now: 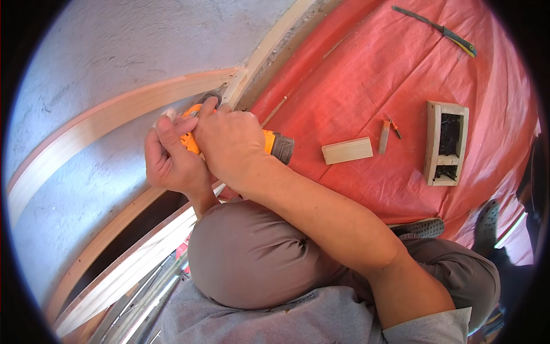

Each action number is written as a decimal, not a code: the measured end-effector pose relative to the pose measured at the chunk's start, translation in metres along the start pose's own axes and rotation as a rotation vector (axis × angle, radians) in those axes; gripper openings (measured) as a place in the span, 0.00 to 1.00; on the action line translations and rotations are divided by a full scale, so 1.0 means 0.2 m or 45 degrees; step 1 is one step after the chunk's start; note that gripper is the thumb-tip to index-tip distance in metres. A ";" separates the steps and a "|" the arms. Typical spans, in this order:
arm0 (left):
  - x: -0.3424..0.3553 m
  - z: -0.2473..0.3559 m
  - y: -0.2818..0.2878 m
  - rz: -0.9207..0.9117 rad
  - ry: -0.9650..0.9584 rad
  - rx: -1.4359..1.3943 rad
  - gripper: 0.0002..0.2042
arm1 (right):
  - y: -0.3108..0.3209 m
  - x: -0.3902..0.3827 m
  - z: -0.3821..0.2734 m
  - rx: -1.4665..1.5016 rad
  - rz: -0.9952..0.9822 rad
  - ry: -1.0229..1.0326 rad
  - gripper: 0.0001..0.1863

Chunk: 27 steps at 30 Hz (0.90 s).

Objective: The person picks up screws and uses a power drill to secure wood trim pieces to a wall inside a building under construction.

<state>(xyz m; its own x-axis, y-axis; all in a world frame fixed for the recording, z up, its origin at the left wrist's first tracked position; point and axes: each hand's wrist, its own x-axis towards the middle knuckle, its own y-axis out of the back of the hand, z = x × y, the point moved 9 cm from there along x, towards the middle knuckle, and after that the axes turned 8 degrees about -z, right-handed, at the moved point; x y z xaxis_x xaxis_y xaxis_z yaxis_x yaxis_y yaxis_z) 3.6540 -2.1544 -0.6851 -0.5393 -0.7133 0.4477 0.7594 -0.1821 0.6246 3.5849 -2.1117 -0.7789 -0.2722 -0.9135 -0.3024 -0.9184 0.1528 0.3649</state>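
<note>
My right hand (232,137) grips an orange and black cordless drill (281,148), its nose pointed toward the junction of a curved wooden strip (97,114) and an upright batten (269,31). My left hand (169,149) is closed beside the drill's front, thumb raised near my right fingers; what its curled fingers hold is hard to make out, partly hidden. The strip lies against a grey plastered surface (137,40).
On the red sheet (326,97) at right lie a handsaw (432,28), a pale wood block (346,150), a small narrow piece (384,136), a thin orange-handled tool (394,126) and a wooden box (431,143). More boards (120,269) run at lower left. Someone's foot (487,221) appears at far right.
</note>
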 end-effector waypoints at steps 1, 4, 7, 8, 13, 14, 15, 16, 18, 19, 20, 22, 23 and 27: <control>0.00 -0.01 0.00 0.007 -0.005 -0.004 0.18 | 0.00 0.00 0.01 -0.006 0.035 -0.009 0.22; -0.02 -0.03 0.00 0.025 -0.009 -0.014 0.17 | -0.03 0.01 0.02 -0.009 0.055 -0.012 0.22; -0.03 -0.04 0.01 0.044 0.002 -0.018 0.16 | -0.04 0.03 0.02 0.008 0.048 -0.006 0.23; -0.04 -0.04 0.01 0.053 0.000 -0.019 0.16 | -0.04 0.03 0.02 0.014 0.048 -0.003 0.23; -0.05 -0.05 -0.01 0.045 -0.030 -0.032 0.16 | -0.02 0.01 0.04 -0.020 0.076 0.024 0.23; -0.05 -0.05 -0.01 0.050 -0.026 -0.042 0.16 | -0.01 0.01 0.04 -0.028 0.078 0.027 0.23; -0.05 -0.06 -0.01 0.055 -0.022 -0.054 0.16 | -0.01 0.01 0.04 -0.043 0.076 0.035 0.23; -0.05 -0.07 -0.01 0.051 -0.018 -0.065 0.16 | -0.01 0.01 0.04 -0.056 0.071 0.043 0.22; -0.06 -0.08 -0.01 0.041 -0.008 -0.089 0.15 | -0.03 0.02 0.04 -0.064 0.050 0.038 0.22; -0.05 -0.08 0.00 0.065 -0.006 -0.082 0.16 | -0.03 0.02 0.04 -0.059 0.037 0.033 0.22; -0.05 -0.07 -0.01 0.088 -0.005 -0.074 0.18 | -0.03 0.03 0.03 -0.055 0.023 0.027 0.22; -0.06 -0.07 0.00 0.130 0.001 -0.063 0.19 | -0.03 0.03 0.02 -0.078 0.053 0.037 0.22; -0.06 -0.07 0.01 0.148 0.005 -0.059 0.18 | -0.03 0.03 0.02 -0.091 0.068 0.040 0.22; -0.08 -0.10 0.01 0.155 0.029 -0.093 0.18 | -0.05 0.03 0.03 -0.137 0.108 0.052 0.22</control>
<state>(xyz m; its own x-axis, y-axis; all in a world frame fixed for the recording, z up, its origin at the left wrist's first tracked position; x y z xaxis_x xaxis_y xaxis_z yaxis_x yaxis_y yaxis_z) 3.6705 -2.1566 -0.7038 -0.4337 -0.7483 0.5019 0.8437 -0.1418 0.5178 3.5915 -2.1173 -0.7894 -0.3336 -0.9140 -0.2311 -0.8560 0.1909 0.4805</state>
